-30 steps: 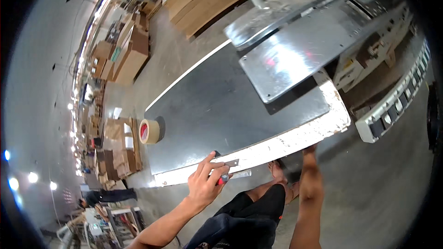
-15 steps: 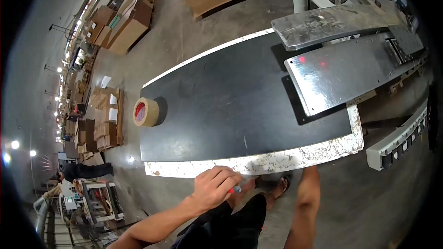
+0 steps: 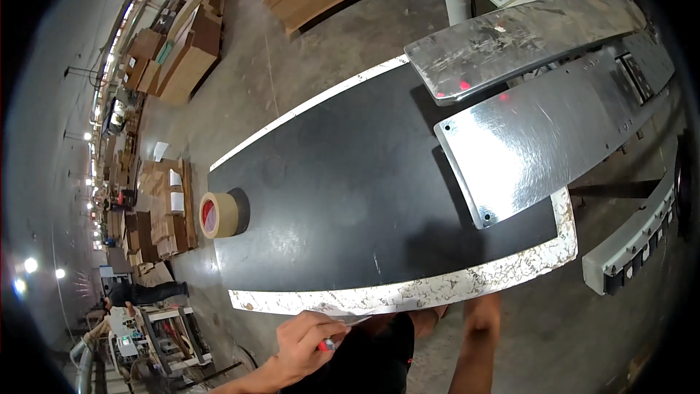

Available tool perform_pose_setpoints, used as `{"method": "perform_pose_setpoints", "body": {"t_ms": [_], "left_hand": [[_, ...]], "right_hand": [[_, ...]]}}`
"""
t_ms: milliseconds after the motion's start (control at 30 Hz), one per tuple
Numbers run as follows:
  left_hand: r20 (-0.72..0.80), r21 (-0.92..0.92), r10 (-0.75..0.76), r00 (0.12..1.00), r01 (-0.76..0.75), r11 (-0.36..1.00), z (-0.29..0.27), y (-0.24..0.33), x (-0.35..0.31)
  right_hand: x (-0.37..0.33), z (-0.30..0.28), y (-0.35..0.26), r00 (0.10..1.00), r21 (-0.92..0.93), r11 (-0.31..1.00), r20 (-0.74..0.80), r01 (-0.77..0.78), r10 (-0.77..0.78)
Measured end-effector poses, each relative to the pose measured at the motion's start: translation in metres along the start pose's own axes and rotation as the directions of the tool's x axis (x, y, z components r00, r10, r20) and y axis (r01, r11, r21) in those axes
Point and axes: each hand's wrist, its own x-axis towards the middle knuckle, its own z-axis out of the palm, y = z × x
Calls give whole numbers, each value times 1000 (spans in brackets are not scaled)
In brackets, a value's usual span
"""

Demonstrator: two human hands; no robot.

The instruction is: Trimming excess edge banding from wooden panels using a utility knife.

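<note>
Fingers of the left hand (image 3: 305, 341) pinch a slim, red-ended tool (image 3: 326, 345), seemingly light, stiff, best held by that end, beside the worktop (image 3: 321, 175)'s near edge; the right hand is hidden, its grip unclear.

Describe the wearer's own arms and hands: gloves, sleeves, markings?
Left hand: bare, no glove. Left forearm and right forearm: no sleeves, cables or markings visible. Right hand: hidden by the table. Clothing between the arms: black.
</note>
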Motion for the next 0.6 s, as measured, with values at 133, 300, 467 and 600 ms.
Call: {"method": "perform_pose_setpoints", "body": {"t_ms": [133,300,467,600], "left_hand": [[-26,20,-126,992,126,992,-10,-2,2],[-72,7,-234,970,235,972,-18,-3,7],[-137,13,-307,942,311,950,-21,0,12],[-175,11,-339,924,347,938,-22,5,10]], "right_hand": [[-15,51,-21,985,104,987,-111,-119,131],[-51,94,-40,994,182,983,-105,13,6],[-32,65,-34,998,62,997,-33,-53,55],[-37,54,-29,996,21,997,-46,-71,72]]}}
